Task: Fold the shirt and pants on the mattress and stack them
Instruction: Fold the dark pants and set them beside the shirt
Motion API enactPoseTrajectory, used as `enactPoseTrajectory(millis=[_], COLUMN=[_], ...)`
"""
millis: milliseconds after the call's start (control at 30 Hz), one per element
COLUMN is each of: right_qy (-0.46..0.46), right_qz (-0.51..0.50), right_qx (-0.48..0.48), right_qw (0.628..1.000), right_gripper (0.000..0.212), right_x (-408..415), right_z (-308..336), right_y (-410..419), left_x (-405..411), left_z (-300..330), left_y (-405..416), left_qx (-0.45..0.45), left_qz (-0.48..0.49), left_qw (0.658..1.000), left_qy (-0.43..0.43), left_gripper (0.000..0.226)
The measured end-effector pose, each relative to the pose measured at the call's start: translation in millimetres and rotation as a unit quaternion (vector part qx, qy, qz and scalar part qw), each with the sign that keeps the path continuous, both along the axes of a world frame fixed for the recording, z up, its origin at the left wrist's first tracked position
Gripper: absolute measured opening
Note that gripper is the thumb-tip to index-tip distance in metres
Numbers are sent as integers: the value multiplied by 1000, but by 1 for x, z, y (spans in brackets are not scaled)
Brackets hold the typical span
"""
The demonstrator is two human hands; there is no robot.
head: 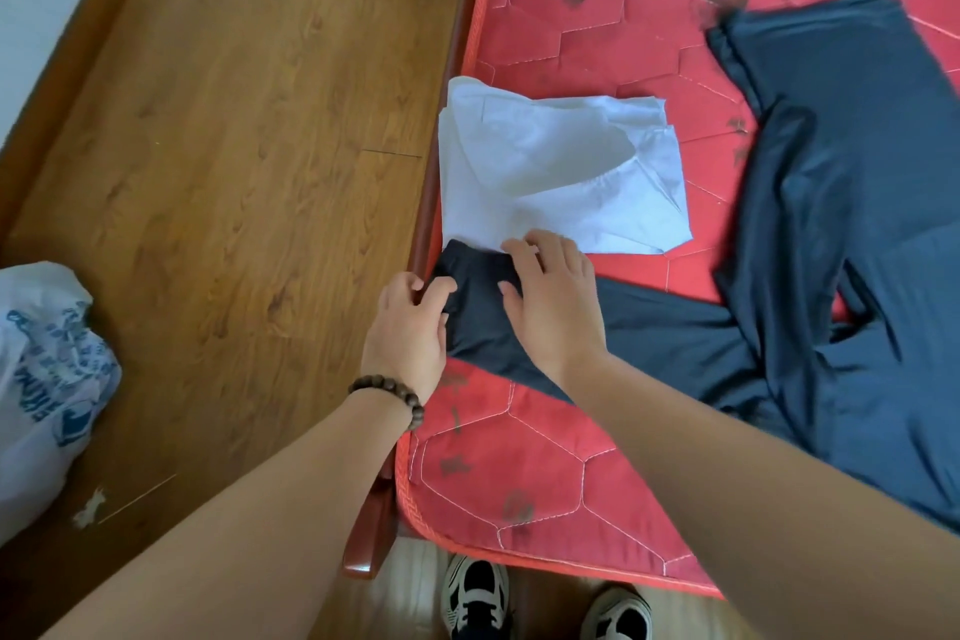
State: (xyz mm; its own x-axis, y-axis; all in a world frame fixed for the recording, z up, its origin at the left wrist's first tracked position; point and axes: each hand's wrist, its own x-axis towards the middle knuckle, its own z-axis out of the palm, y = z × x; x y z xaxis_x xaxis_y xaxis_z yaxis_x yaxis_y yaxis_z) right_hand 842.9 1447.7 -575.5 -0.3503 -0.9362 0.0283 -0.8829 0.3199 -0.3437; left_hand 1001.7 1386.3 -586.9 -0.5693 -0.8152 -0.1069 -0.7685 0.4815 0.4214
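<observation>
A white shirt (556,172) lies folded into a rough rectangle on the red quilted mattress (597,16), close to its left edge. Dark navy pants (841,224) sprawl unfolded across the right side, one leg running left toward me and ending just below the shirt. My left hand (410,327), with a bead bracelet on the wrist, pinches the edge of that leg end (472,307) at the mattress edge. My right hand (556,296) lies on the same leg end with fingers spread flat, fingertips touching the shirt's lower edge.
A wooden bed frame panel (234,146) runs along the left of the mattress. A white plastic bag (47,379) with blue print sits at the far left. My shoes (478,598) stand on the floor at the mattress's near edge.
</observation>
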Motion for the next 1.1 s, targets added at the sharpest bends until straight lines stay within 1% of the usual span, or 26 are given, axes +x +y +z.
enactPoseTrajectory(millis=[67,133,233,333,367,400,433,467,500,533,567,633,667,733,800,867,933,1000,1033,1100], right_qy=[20,19,18,24,23,22,24,28,31,31,29,32,38,57,62,52,33,20,13,-8], right_qz=[11,40,64,59,58,58,59,57,55,50,43,19,2,-35,-65,-81,-74,-71,-87,-171], right_qx=[-11,27,81,107,118,132,141,142,137,128,118,108,117,154,194,207,196,148,115,40], right_qw=[1000,999,994,992,991,989,988,988,989,990,992,993,992,986,977,974,977,986,990,984], right_gripper=[38,45,52,53,54,55,56,57,57,57,57,58,59,61,63,63,63,62,58,48], right_x=[0,0,2,7,8,9,9,10,9,8,7,0,-5,-20,-37,-49,-56,-65,-72,-98], right_z=[-7,-16,-27,-30,-31,-33,-34,-35,-34,-32,-30,-30,-31,-37,-41,-41,-33,-18,-10,3], right_y=[22,41,58,63,63,63,63,63,63,65,66,74,81,98,116,130,139,143,145,148], left_x=[-2,-4,4,14,15,13,10,6,0,-9,-20,-46,-58,-76,-82,-80,-80,-89,-96,-115], left_z=[-2,-2,0,5,6,7,8,10,12,13,15,11,6,-7,-20,-26,-24,-16,-9,4], left_y=[-4,-9,-11,-14,-14,-14,-11,-7,-2,5,14,33,43,57,65,69,74,80,83,90], left_qx=[51,95,71,42,28,-5,-51,-95,-118,-117,-99,-37,-9,23,0,-36,-43,-33,-31,-38], left_qz=[32,46,33,41,40,33,22,11,-6,-37,-80,-163,-195,-226,-227,-207,-175,-142,-137,-159], left_qw=[998,994,997,998,998,998,995,991,990,991,992,986,981,973,967,965,967,972,974,972], left_qy=[7,3,-15,-18,-32,-60,-84,-89,-78,-53,-24,4,-5,-45,-111,-160,-180,-185,-180,-169], left_gripper=[34,39,45,51,51,49,47,44,41,39,38,42,45,50,56,60,61,63,63,62])
